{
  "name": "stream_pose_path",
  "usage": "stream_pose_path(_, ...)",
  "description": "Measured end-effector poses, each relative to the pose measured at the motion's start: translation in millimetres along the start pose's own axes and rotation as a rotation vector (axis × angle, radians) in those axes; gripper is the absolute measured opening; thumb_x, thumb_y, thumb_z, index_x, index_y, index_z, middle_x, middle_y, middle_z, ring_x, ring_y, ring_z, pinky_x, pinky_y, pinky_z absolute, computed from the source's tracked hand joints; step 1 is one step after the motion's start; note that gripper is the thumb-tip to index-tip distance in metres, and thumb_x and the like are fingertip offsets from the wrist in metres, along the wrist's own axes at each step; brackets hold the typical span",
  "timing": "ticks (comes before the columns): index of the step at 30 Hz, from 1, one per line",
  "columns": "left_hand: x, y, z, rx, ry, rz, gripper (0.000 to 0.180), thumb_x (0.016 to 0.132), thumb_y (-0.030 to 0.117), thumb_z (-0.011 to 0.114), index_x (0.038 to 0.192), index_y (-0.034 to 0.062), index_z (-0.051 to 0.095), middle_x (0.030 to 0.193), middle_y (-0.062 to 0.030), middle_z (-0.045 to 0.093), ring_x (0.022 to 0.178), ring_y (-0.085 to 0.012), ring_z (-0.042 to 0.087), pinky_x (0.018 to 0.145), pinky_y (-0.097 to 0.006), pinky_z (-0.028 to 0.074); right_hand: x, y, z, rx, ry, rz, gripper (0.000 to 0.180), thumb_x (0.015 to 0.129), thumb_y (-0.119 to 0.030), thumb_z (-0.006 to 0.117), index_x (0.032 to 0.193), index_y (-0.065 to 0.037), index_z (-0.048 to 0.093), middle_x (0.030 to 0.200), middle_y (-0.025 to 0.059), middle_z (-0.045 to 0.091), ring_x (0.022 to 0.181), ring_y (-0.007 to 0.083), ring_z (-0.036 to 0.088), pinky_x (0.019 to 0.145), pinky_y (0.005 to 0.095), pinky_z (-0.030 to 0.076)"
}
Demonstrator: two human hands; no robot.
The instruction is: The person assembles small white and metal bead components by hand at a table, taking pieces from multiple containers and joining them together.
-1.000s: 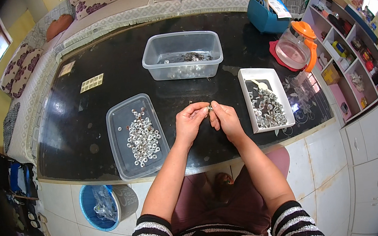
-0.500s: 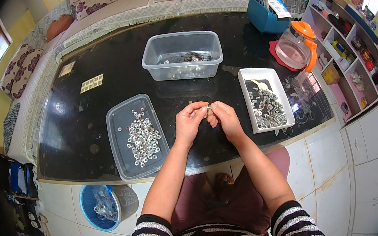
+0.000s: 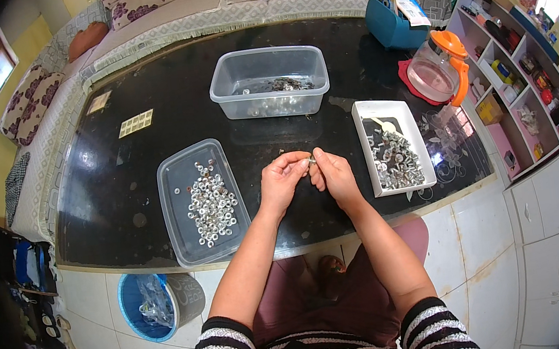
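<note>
1. A small metal part (image 3: 311,161) sits at the centre of the frame, pinched between both hands above the black table (image 3: 121,194).
2. The left hand (image 3: 282,181) and right hand (image 3: 335,176) touch at the fingertips, each with a narrow pinch on the part.
3. A lid (image 3: 200,201) with nuts lies left of the hands; a white tray (image 3: 392,154) lies to the right.
4. A clear tub (image 3: 269,81) stands above, in the upper centre.

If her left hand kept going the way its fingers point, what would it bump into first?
The left hand points right, fingertips almost against the right hand, a small metal piece pinched between them. So it would probably meet that piece and the right hand first; beyond them lies the white tray of metal parts.
</note>
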State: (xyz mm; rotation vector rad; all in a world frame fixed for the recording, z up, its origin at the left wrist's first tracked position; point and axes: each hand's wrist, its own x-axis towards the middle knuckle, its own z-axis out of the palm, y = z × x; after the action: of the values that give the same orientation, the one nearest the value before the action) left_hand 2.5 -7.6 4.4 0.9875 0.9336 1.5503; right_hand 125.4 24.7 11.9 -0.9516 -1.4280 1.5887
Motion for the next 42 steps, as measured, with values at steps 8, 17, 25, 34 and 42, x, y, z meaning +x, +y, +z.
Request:
stream_pose_path(8,0,2,0,-0.009,-0.006,0.004,0.013,0.078,0.005,0.055,0.089,-0.0011,0.056,0.075,-0.002,0.057,0.066,-0.0066,0.051,0.063,-0.02,0.042,3,7,3,0.067,0.044,-0.082,0.036,0.085,-0.031,0.042,0.064,-0.003,0.05,0.052,0.001,0.046,0.045,0.0064,0.041,0.041,0.0189,0.034)
stream_pose_path(17,0,3,0,0.0,-0.004,-0.058,0.014,0.078,0.006,0.055,0.09,-0.0015,0.056,0.074,-0.0018,0.057,0.065,-0.0067,0.051,0.062,-0.02,0.042,-1,2,1,0.011,0.025,-0.035,0.04,0.085,-0.033,0.042,0.06,-0.003,0.05,0.05,0.0014,0.046,0.043,0.0058,0.041,0.039,0.0179,0.033)
stream_pose_path(25,2,-1,-4,-0.04,-0.016,-0.079,0.015,0.077,0.008,0.057,0.09,0.0,0.057,0.077,-0.0009,0.057,0.068,-0.0054,0.05,0.064,-0.018,0.041,-1,-4,4,0.019,0.067,-0.047,0.039,0.086,-0.03,0.04,0.058,-0.004,0.049,0.048,0.0012,0.045,0.041,0.0059,0.039,0.04,0.0177,0.031)
stream_pose_path(34,0,4,0,-0.013,-0.024,-0.077,0.015,0.077,0.009,0.057,0.089,0.0001,0.057,0.076,-0.0007,0.056,0.067,-0.0061,0.049,0.064,-0.02,0.041,-3,-9,1,-0.081,0.044,-0.003,0.034,0.085,-0.026,0.042,0.06,-0.004,0.047,0.049,-0.0001,0.043,0.042,0.0051,0.037,0.04,0.018,0.029)
stream_pose_path(42,-1,3,-1,-0.002,-0.044,-0.079,0.015,0.078,0.009,0.056,0.089,0.0002,0.057,0.076,-0.0011,0.056,0.067,-0.0061,0.049,0.064,-0.019,0.041,-4,-9,1,-0.144,0.076,-0.08,0.032,0.085,-0.026,0.043,0.063,-0.004,0.048,0.052,-0.0002,0.045,0.044,0.0044,0.038,0.041,0.0177,0.031)
